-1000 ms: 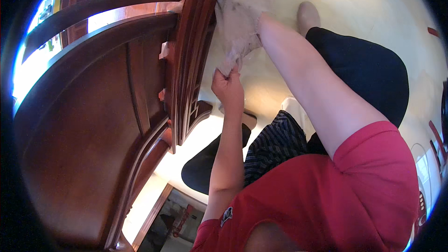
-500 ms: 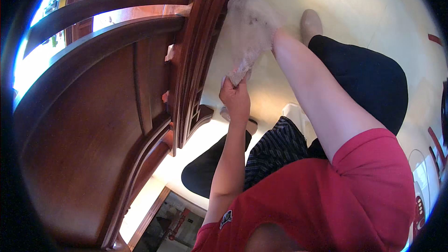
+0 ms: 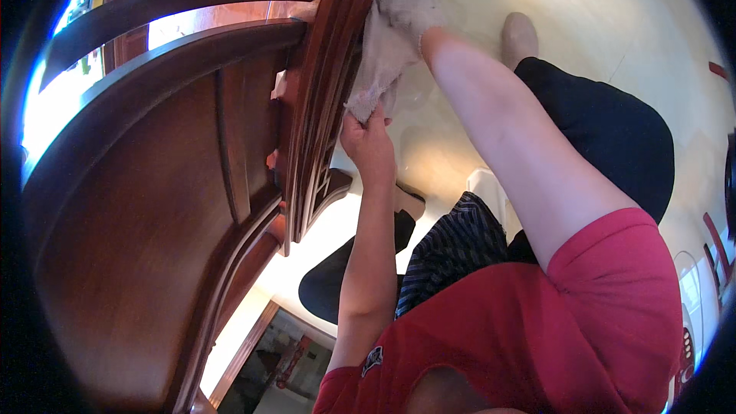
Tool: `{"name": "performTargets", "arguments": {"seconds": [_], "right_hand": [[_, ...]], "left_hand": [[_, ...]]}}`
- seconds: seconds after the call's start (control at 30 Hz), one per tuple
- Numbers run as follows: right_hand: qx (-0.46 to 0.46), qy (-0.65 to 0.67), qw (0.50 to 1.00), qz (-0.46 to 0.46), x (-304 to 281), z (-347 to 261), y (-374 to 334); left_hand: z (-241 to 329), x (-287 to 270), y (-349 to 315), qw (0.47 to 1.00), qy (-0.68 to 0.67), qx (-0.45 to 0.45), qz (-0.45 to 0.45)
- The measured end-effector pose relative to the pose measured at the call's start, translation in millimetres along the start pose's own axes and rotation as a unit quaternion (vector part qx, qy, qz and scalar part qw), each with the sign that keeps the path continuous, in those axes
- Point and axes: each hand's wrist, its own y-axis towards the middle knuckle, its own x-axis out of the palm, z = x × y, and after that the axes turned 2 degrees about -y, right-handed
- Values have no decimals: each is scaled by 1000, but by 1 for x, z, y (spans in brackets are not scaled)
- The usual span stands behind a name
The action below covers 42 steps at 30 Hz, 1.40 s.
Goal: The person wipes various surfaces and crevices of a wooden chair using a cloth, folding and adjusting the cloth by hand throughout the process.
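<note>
Pale floor behind; left hand fingers pinched on lower corner of beige cloth; right hand hidden under cloth, grip unclear, against wooden table edge.

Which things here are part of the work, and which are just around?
In use: cloth, held by left hand and right hand against the table edge.
Just around: chair, shoe, red shirt.

A wooden chair stands on pale floor
</note>
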Motion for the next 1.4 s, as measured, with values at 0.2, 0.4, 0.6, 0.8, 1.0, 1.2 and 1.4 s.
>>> {"name": "performTargets", "arguments": {"seconds": [0.2, 0.4, 0.6, 0.8, 1.0, 1.2, 1.4], "right_hand": [[330, 544, 761, 129, -20, -5, -37], [204, 159, 917, 303, 70, 8, -51], [261, 603, 745, 111, -19, -47, -112], [185, 572, 789, 129, -45, -38, -104], [98, 524, 846, 27, -24, -39, -87], [122, 515, 838, 131, -19, -44, -77], [147, 471, 853, 172, -35, -45, -83]], "left_hand": [[-17, 3, -11, 1000, -20, -12, 0], [-21, 21, -26, 996, 59, -64, -31], [-52, -9, -42, 997, 16, -80, -2], [-46, -6, -37, 994, 49, -96, -14], [-38, 5, -31, 997, -32, -65, -16], [-37, 6, -36, 998, 49, -28, -40], [-41, 0, -38, 999, 15, -33, -31]]}}
